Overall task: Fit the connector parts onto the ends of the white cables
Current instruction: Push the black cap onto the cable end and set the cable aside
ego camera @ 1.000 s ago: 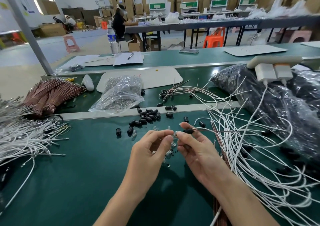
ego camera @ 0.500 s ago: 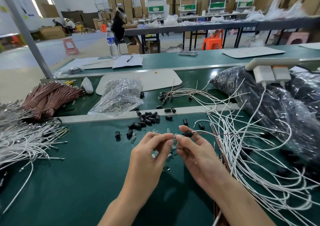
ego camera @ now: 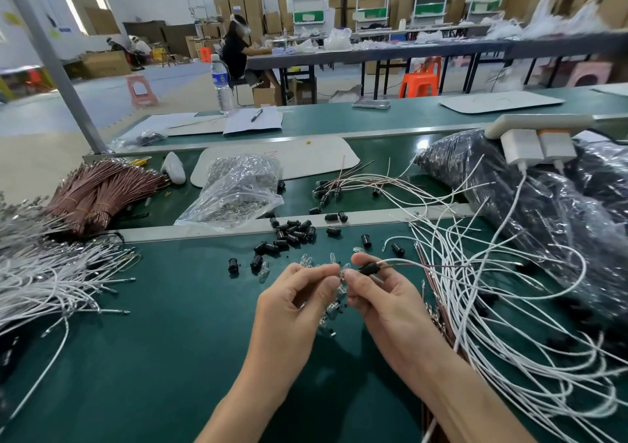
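My right hand pinches a black connector sleeve that sits on the end of a white cable paired with a thin brown wire. Close against it, my left hand pinches a small clear bulb-like part at its fingertips, right at the sleeve's mouth. Loose black sleeves lie in a heap just beyond my hands. Several clear parts are scattered under and around my fingers on the green mat.
Tangled white cables spread over the right side, and more white cables fan in from the left. Brown wire bundles, a clear bag of parts and black bags lie behind. A grey rail crosses the bench.
Both hands stayed together over the mat, fingertips shifting only slightly. The black sleeve remains pinched in my right hand with the clear part held up to it.
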Demonstrator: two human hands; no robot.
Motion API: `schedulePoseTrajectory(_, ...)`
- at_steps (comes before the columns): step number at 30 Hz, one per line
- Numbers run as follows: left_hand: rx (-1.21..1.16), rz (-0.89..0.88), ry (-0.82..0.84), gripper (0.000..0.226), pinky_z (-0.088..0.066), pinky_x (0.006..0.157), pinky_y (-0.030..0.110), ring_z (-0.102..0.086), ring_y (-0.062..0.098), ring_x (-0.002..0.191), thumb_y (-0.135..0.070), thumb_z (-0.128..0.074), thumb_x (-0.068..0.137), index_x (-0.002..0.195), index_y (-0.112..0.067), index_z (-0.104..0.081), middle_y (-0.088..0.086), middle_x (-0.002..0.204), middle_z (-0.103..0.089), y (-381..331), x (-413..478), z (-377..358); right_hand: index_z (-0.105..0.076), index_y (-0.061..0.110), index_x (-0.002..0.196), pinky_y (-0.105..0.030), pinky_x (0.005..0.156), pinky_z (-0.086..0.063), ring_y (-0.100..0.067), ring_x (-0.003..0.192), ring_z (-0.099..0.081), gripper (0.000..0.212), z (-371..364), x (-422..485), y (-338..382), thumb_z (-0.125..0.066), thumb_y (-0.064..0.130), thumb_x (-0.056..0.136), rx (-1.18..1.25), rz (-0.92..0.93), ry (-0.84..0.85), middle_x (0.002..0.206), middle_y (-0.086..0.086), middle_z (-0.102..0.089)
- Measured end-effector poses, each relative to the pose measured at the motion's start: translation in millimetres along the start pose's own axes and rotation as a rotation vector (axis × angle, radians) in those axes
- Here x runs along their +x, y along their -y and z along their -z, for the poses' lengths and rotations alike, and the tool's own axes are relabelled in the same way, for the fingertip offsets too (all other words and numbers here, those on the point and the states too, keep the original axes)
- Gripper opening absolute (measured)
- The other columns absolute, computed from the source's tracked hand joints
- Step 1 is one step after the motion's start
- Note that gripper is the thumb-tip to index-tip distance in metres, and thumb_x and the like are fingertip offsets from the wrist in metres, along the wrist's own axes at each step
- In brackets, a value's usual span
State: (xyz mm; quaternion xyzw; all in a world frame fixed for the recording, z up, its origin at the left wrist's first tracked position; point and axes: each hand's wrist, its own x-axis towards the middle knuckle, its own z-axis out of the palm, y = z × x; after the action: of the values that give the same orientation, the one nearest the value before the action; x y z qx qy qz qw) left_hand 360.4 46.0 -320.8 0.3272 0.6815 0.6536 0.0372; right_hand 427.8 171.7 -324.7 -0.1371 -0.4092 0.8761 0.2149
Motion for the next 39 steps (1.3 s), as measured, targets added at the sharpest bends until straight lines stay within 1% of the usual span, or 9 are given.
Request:
schedulePoseTrajectory(2,-0.028,0.012,0.003,0.019,-0.057,0.076,0.026,-0.069,0.013,0.080,-0.025,-0.070,0.085,0.102,-0.025,-0.078,-0.005,0.083,-0.068,1,1,-1,-0.077,0.016,0.089,-0.018,0.061,-0.053,-0.009,0.066,-0.063,0.023,0,0,-1,-0.078,0.012,0.067,0.011,-0.002,-0.012,0.078,-0.005,-0.069)
schedulePoseTrajectory(6,-0.052,0.019,-0.003,0.018,-0.054,0.073,0.018,-0.069,0.009,0.079,-0.025,-0.071,0.084,0.100,-0.025,-0.079,-0.007,0.082,-0.069,2,0,-1,-0.069,0.009,0.096,-0.017,0.061,-0.053,-0.008,0.065,-0.063,0.031,0,0,-2,-0.076,0.011,0.067,0.009,-0.004,-0.017,0.076,-0.003,-0.067)
schedulePoseTrajectory(12,-0.031,-0.003,-0.027,0.017,-0.053,0.074,0.020,-0.069,0.012,0.079,-0.024,-0.071,0.085,0.100,-0.027,-0.078,-0.005,0.084,-0.068,2,-1,-6,-0.066,0.008,0.096,-0.017,0.058,-0.054,-0.008,0.059,-0.063,0.031,0,0,0,-0.074,0.007,0.066,0.054,-0.029,-0.019,0.071,-0.003,-0.068)
schedulePoseTrajectory(17,-0.055,-0.010,-0.028,0.016,-0.052,0.071,0.017,-0.069,0.010,0.076,-0.025,-0.068,0.089,0.101,-0.030,-0.078,-0.002,0.086,-0.069,0,-1,-7,-0.065,0.004,0.106,-0.018,0.054,-0.054,-0.009,0.057,-0.063,0.039,1,2,3,-0.073,0.004,0.068,0.094,-0.062,-0.022,0.069,-0.004,-0.066)
schedulePoseTrajectory(21,0.046,-0.068,0.034,0.023,-0.054,0.074,0.024,-0.066,0.017,0.081,-0.024,-0.063,0.095,0.110,-0.039,-0.073,-0.004,0.088,-0.068,2,-1,-6,-0.066,0.005,0.107,-0.019,0.052,-0.055,-0.011,0.056,-0.065,0.039,2,2,5,-0.073,0.003,0.068,0.146,-0.123,-0.021,0.070,-0.006,-0.067)
schedulePoseTrajectory(26,0.053,-0.033,0.041,0.026,-0.053,0.080,0.017,-0.070,0.011,0.095,-0.026,-0.063,0.094,0.118,-0.028,-0.070,-0.011,0.100,-0.072,4,-2,-6,-0.068,0.006,0.105,-0.019,0.052,-0.055,-0.011,0.056,-0.065,0.038,1,1,7,-0.073,0.002,0.068,0.172,-0.157,-0.019,0.073,-0.007,-0.066)
schedulePoseTrajectory(31,-0.080,0.022,-0.009,0.015,-0.056,0.074,0.017,-0.074,0.009,0.085,-0.030,-0.068,0.088,0.102,-0.027,-0.072,-0.008,0.089,-0.077,2,-4,-6,-0.065,0.007,0.105,-0.019,0.052,-0.055,-0.011,0.056,-0.065,0.037,-1,0,8,-0.072,0.002,0.069,0.178,-0.155,-0.021,0.071,-0.006,-0.066)
schedulePoseTrajectory(36,-0.040,-0.017,0.007,0.015,-0.057,0.079,0.021,-0.074,0.011,0.088,-0.023,-0.069,0.088,0.102,-0.027,-0.072,-0.010,0.094,-0.077,2,-3,-8,-0.066,0.007,0.103,-0.018,0.053,-0.055,-0.011,0.055,-0.065,0.034,-3,-1,8,-0.071,0.002,0.070,0.173,-0.155,-0.019,0.070,-0.006,-0.067)
schedulePoseTrajectory(39,-0.026,-0.037,0.001,0.016,-0.057,0.078,0.022,-0.074,0.012,0.088,-0.024,-0.068,0.090,0.105,-0.025,-0.073,-0.009,0.094,-0.076,3,-3,-6,-0.067,0.006,0.104,-0.019,0.053,-0.056,-0.011,0.056,-0.065,0.035,-2,-2,9,-0.072,0.002,0.069,0.179,-0.155,-0.018,0.071,-0.006,-0.066)
